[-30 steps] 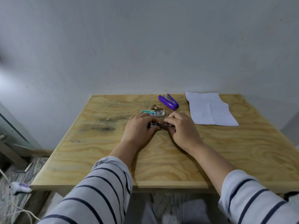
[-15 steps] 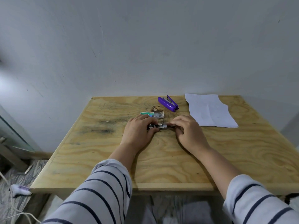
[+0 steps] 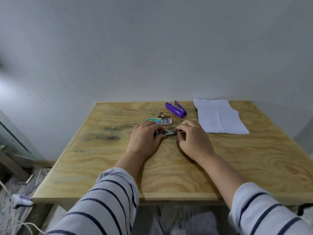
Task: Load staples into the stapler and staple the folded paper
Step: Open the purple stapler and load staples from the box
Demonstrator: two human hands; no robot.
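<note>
While both hands pinch a small metal staple strip low over the table, left hand and right hand curled at its ends, it looks light, brittle; the purple stapler lies just beyond.

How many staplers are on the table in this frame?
2. A purple stapler lies at the far edge beside the paper; a metal stapler is held between the left hand and right hand, partly hidden.
</note>
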